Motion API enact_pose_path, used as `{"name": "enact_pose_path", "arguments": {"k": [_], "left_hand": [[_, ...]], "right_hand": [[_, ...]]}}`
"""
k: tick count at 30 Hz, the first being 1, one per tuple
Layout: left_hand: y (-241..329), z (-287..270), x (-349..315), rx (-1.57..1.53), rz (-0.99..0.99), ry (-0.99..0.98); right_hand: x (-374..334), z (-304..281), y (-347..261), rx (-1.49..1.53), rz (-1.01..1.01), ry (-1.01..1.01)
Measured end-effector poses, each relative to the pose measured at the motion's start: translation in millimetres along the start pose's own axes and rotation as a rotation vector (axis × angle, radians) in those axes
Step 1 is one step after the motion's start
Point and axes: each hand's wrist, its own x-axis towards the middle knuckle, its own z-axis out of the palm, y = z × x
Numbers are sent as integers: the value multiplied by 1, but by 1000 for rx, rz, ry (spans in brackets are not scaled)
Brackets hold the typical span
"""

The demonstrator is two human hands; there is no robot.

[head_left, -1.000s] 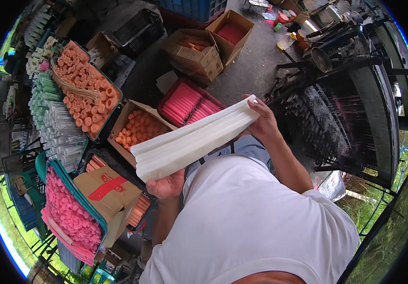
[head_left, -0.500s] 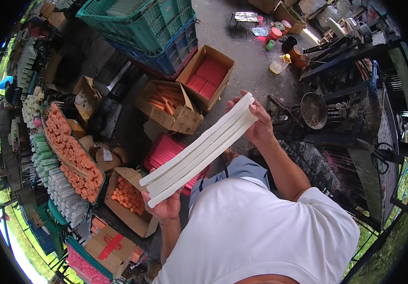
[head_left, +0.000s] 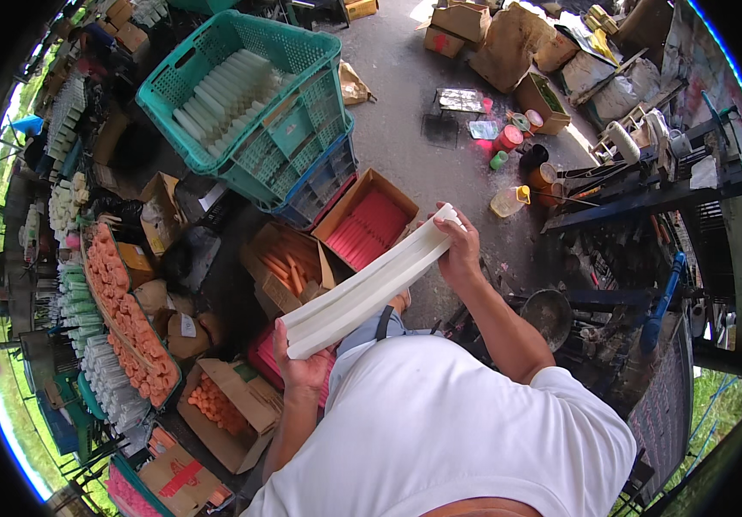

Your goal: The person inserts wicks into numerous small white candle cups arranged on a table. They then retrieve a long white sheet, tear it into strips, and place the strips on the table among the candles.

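Observation:
Several long white candles lie side by side in a bundle held slanting in front of me, its far end to the right. My right hand is closed around that far end, thumb on top. At the near end, my left hand grips the bundle from below and the side, its thumb upright along the edge. Part of the left fingers is hidden under the candles. Just beyond the bundle stands a cardboard box of red candles, and beside it another with orange candles.
Stacked plastic crates stand far left, the top one holding white candles. A tray of orange pieces and an open carton are at left. On the right are a round pan, a blue tube and a yellow-lidded jug.
The candles, slightly fanned apart before, now sit closer together. The view has tilted up, showing more floor and the crate's contents. Both hands keep hold of the bundle's ends.

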Motion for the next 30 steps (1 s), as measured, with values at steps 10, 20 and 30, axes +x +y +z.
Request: {"name": "enact_pose_path", "arguments": {"k": [10, 20, 30], "left_hand": [[-31, 115, 173, 108, -157, 113], [-74, 251, 291, 9, 12, 252], [-127, 396, 426, -9, 170, 49]], "right_hand": [[166, -12, -98, -24, -39, 98], [355, 5, -186, -16, -11, -59], [607, 104, -290, -154, 92, -368]]}}
